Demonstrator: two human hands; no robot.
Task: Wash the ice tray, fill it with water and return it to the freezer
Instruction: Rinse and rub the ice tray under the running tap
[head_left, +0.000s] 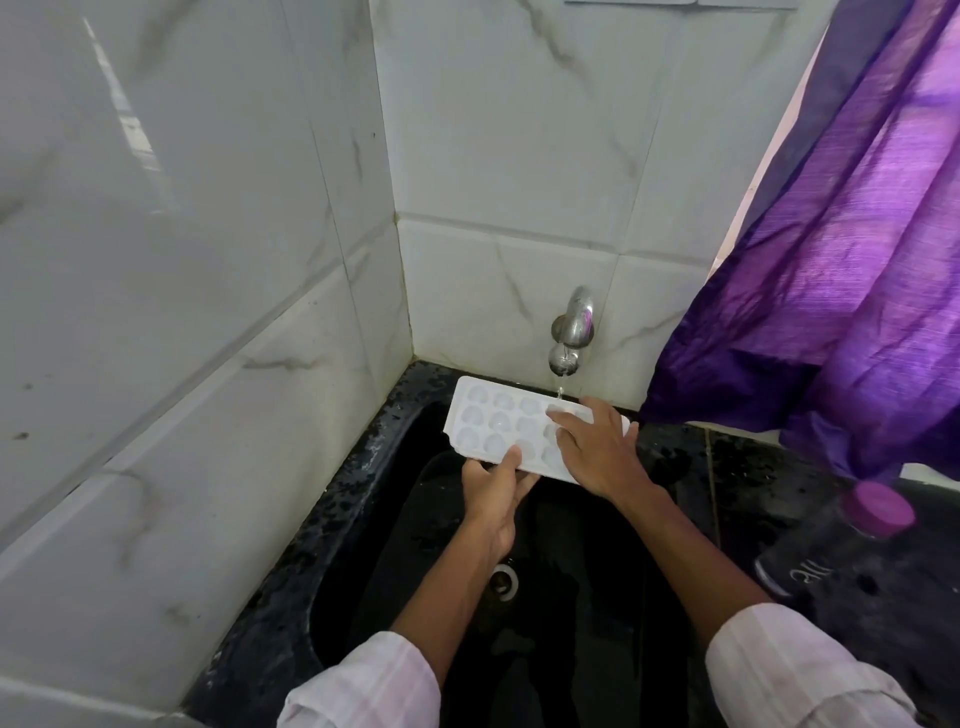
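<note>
Water runs in a thin stream from the wall tap onto the far right part of the white ice tray, which is held over the black sink with its cups facing up. The left hand supports the tray at its near long edge, thumb pressed on the top rim and the fingers curled beneath, so they are closed on the plastic. The right hand lies flat on the tray's right half, fingers loosely spread and resting across the cups beside the point where the stream lands; it seems to be rubbing rather than gripping. By that reading the washing step is in hand, and filling and the trip to the freezer are not yet begun. A purple curtain hangs close at the right, and a bottle with a pink cap stands on the wet counter near the right forearm. The next move probably calls for sliding the tray under the stream so the left cups are rinsed too, then tipping it to drain before levelling it for filling; the wet plastic may be slippery.
</note>
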